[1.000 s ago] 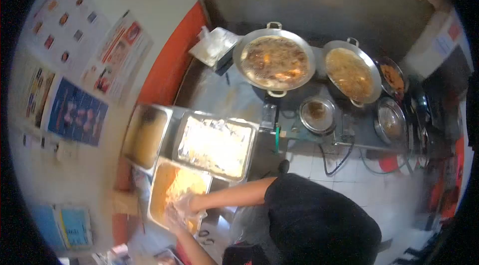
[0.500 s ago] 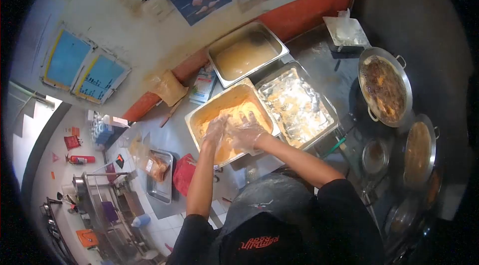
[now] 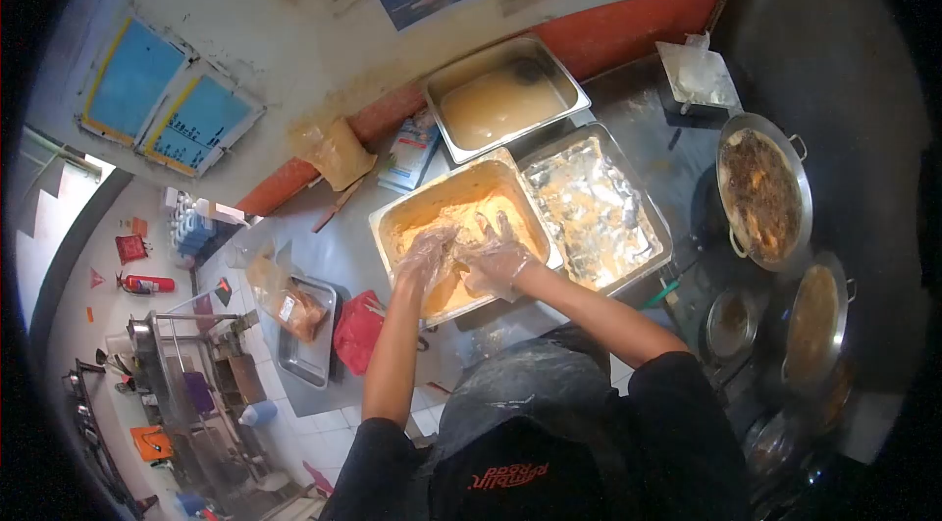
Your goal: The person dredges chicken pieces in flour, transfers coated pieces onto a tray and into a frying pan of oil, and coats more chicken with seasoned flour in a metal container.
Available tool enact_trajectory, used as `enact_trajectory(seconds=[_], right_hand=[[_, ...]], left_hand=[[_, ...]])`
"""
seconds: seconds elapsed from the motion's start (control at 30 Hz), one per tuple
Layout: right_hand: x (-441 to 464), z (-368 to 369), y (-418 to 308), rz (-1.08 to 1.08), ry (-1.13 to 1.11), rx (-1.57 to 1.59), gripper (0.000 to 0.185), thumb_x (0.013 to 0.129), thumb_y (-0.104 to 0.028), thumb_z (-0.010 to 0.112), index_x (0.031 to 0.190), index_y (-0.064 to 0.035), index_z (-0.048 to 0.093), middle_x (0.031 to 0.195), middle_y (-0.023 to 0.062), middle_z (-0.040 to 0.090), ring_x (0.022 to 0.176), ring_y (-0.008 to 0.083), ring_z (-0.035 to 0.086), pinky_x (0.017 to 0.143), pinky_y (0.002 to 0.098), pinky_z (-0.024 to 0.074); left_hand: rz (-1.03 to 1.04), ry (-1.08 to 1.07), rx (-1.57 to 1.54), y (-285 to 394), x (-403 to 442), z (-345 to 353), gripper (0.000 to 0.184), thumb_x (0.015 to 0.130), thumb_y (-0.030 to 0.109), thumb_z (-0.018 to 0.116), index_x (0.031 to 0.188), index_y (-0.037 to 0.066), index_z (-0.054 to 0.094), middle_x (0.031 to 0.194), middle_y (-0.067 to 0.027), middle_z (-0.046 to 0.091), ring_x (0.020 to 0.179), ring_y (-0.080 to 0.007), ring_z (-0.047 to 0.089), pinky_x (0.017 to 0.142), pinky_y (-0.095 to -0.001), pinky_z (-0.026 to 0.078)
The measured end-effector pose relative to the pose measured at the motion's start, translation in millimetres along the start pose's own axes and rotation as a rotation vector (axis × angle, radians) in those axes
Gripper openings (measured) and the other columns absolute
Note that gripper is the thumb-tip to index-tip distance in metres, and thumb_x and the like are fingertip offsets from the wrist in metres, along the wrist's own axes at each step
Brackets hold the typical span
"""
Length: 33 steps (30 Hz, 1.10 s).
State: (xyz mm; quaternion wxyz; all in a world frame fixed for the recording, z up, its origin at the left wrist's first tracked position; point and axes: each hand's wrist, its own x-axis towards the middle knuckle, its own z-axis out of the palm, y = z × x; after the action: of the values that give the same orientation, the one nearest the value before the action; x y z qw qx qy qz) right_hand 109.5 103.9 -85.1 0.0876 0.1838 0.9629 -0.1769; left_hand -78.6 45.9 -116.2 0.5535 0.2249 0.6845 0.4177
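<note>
Both of my hands wear clear plastic gloves and are inside a metal pan (image 3: 385,244) of orange-tinted flour (image 3: 417,223). My left hand (image 3: 424,256) lies in the left part of the flour, its fingers stretched toward the middle. Close beside it, my right hand (image 3: 494,264) touches the flour with its fingers apart. I can make out no separate piece in either hand; the fingertips are partly covered by flour.
Behind is a pan of cloudy liquid (image 3: 500,109); to the right, a foil-lined tray (image 3: 596,212) dusted with flour. Woks of oil (image 3: 765,192) stand far right. Left are a red cloth (image 3: 359,333) and a metal tray (image 3: 309,359) with bagged food (image 3: 300,313).
My hands have shifted a little within the flour, and the right hand's fingers now spread more toward the far side. The whole view has tilted slightly.
</note>
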Motion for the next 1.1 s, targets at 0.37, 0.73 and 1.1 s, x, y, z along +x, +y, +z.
enact_trajectory(seconds=[0.37, 0.73, 1.1], right_hand=[[-2.2, 2.2, -9.1, 0.090, -0.063, 0.078, 0.071, 0.090, -0.042, 0.051, 0.153, -0.0163, 0.032, 0.155, 0.0151, 0.036, 0.146, 0.0441, 0.022, 0.116, 0.0643, 0.0029], [-9.3, 5.0, 17.5, -0.043, -0.181, 0.309, 0.065, 0.091, -0.047, 0.054, 0.149, -0.0215, 0.039, 0.157, 0.0044, 0.035, 0.145, 0.0325, 0.030, 0.116, 0.0644, 0.0062], [-10.6, 31.1, 9.4, -0.084, -0.065, 0.143, 0.062, 0.095, -0.056, 0.044, 0.148, -0.0251, 0.041, 0.155, 0.0016, 0.038, 0.145, 0.0204, 0.032, 0.117, 0.0640, -0.0019]], left_hand=[[0.434, 0.086, 0.827, -62.6, 64.7, -11.7, 0.015, 0.087, 0.019, 0.068, 0.086, 0.004, 0.067, 0.075, -0.0037, 0.065, 0.062, -0.0147, 0.057, 0.056, -0.0343, 0.045], [0.284, -0.024, 0.217, -5.8, 19.2, 33.1, 0.021, 0.092, 0.017, 0.064, 0.077, 0.003, 0.063, 0.071, -0.0002, 0.057, 0.062, -0.0104, 0.050, 0.054, -0.0300, 0.041], [0.348, -0.025, 0.519, -6.0, 19.1, 13.2, 0.021, 0.091, 0.018, 0.066, 0.081, 0.000, 0.069, 0.072, -0.0018, 0.062, 0.069, -0.0105, 0.054, 0.058, -0.0283, 0.043]])
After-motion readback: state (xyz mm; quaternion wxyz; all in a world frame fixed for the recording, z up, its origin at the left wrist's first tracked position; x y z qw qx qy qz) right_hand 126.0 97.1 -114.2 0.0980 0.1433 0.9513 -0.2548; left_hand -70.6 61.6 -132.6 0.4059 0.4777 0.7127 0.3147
